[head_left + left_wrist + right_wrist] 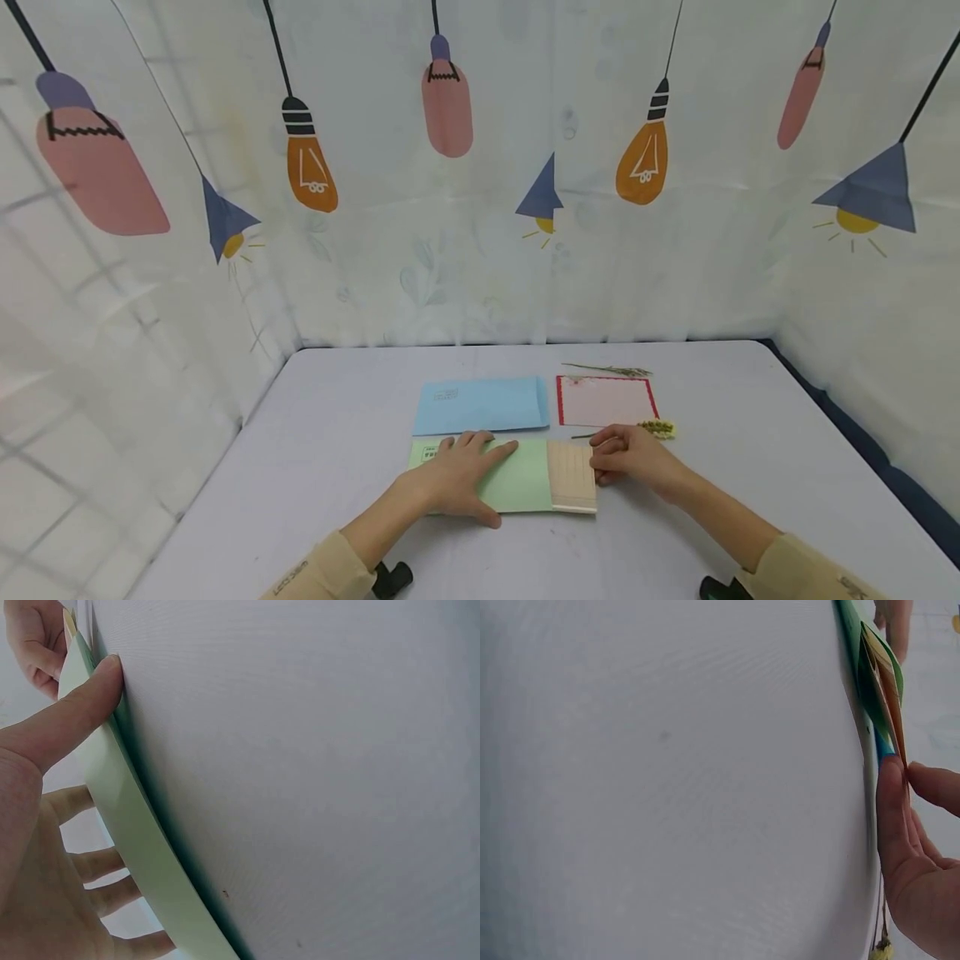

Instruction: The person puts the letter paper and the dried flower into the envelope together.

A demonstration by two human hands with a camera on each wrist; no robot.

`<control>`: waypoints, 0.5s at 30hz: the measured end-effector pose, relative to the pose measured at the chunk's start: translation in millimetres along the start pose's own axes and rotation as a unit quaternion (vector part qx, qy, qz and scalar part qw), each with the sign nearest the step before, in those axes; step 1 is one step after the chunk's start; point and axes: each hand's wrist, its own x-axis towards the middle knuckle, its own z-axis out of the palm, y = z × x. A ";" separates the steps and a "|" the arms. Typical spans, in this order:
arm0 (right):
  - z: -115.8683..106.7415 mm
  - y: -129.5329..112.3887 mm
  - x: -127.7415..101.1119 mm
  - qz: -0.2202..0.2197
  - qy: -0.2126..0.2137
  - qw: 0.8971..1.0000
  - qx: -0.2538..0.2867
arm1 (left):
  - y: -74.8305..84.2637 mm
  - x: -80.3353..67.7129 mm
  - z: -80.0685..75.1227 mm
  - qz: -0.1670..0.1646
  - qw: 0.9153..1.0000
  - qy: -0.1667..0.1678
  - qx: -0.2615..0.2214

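Striped card (573,471) sticks out from green envelope (525,483)

Your left hand (459,482) lies on the green envelope with its fingers straight and spread widely, and its thumb reaches over the near edge. It presses the envelope on the white table (337,408), but does not grip it. Your right hand (637,457) is almost closed: the thumb and the forefinger pinch the right end of the striped card, which is of a beige colour. The left part of this card is inside the envelope, and the right part is outside. In the right wrist view the mouth of the envelope gapes a little around the card.

Just beyond the green envelope lies a blue envelope (480,407), with small print near its upper left corner. To the right of it is a pale card with red border (606,402). A thin dry sprig (618,371) lies along the far side of this card. A yellow flower sprig (658,428) lies on its near side, and your right hand covers a part of the stem
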 end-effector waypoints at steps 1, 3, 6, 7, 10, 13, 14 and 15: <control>0.4 0.4 0.1 0.000 -0.002 1.000 0.003 | 0.0 -0.1 0.1 0.000 1.000 0.000 -0.001; 0.9 1.5 0.8 0.001 -0.005 1.000 0.006 | -0.1 -0.5 0.0 0.001 1.000 -0.001 -0.001; 1.4 1.9 1.3 0.000 -0.009 1.000 0.011 | -0.4 -0.3 0.0 0.002 1.000 0.001 0.000; 1.7 1.8 1.5 0.000 -0.009 1.000 0.014 | -0.6 -0.2 -0.1 0.001 1.000 0.001 0.001; 3.1 -0.2 1.3 -0.002 -0.012 1.000 0.020 | -1.2 -0.1 0.0 0.001 1.000 0.001 0.002; 5.0 -2.6 0.9 -0.002 -0.014 1.000 0.024 | -1.9 -0.1 0.9 0.001 1.000 0.000 0.001; 5.5 -3.0 0.9 -0.002 -0.015 1.000 0.024 | -2.0 -0.1 1.1 0.001 1.000 -0.001 0.000; 6.0 -3.3 1.0 -0.001 -0.015 1.000 0.024 | -2.1 -0.1 1.4 0.001 1.000 -0.001 0.001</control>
